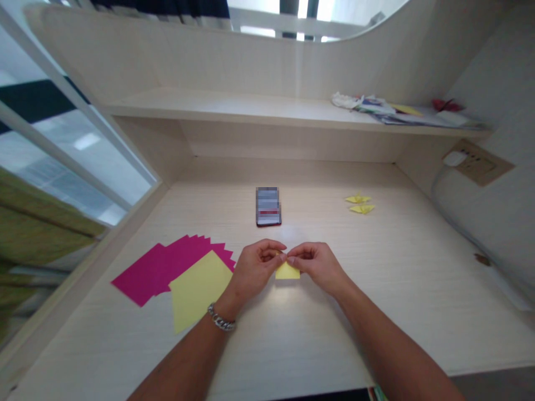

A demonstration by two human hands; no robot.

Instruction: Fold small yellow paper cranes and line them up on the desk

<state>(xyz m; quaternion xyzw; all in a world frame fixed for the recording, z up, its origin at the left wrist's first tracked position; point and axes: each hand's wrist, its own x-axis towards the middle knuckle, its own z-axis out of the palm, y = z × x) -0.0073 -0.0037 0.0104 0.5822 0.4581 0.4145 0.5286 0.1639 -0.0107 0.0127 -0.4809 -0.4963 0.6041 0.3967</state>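
Observation:
A small folded piece of yellow paper point(287, 272) is held between my two hands, low over the middle of the desk. My left hand point(258, 263) pinches its upper left edge with thumb and forefinger. At its upper right edge, my right hand point(314, 263) pinches it the same way, the two thumb tips nearly meeting. The fingers cover the paper's top part, so its folds there are hidden. Beside my left wrist lies a flat yellow sheet point(198, 289), partly over a fan of magenta sheets point(146, 273).
A phone point(268, 206) lies beyond my hands. Two folded yellow paper figures point(361, 209) sit at the back right. Papers point(393, 111) and a red folded piece point(447, 105) rest on the shelf point(251, 106). A cable point(443, 209) runs from the wall socket point(478, 161).

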